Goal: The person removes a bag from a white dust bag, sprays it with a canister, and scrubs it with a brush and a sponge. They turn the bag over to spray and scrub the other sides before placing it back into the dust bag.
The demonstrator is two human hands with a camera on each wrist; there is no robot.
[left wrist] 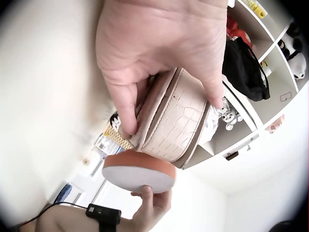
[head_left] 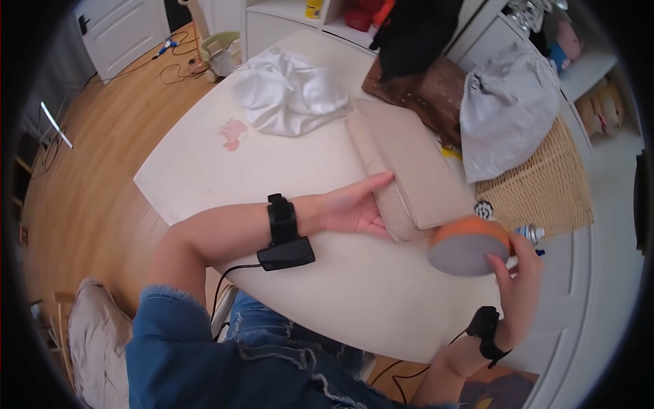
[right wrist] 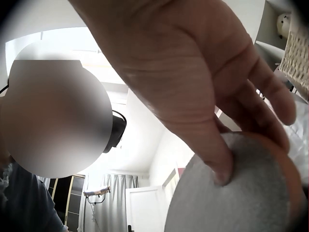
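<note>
A pale pink bag (head_left: 415, 160) with a crocodile-like texture (left wrist: 176, 123) is gripped at its near end by the left hand (head_left: 351, 206), thumb on one side and fingers on the other. The right hand (head_left: 521, 273) pinches a round pad, grey on one face (head_left: 463, 255) and orange around its edge. In the head view the pad's orange side meets the bag's lower right corner. The right wrist view shows the right thumb (right wrist: 219, 164) pressed on the grey face (right wrist: 231, 198), with fingers behind it; the bag is out of sight there.
White satin cloth (head_left: 289, 92) and a pink patch (head_left: 233, 134) lie on the white table (head_left: 197, 163). At the right are a grey drawstring bag (head_left: 507, 112), a woven basket (head_left: 552, 180) and a spray can (head_left: 530, 233). A brown box (head_left: 422, 92) stands behind.
</note>
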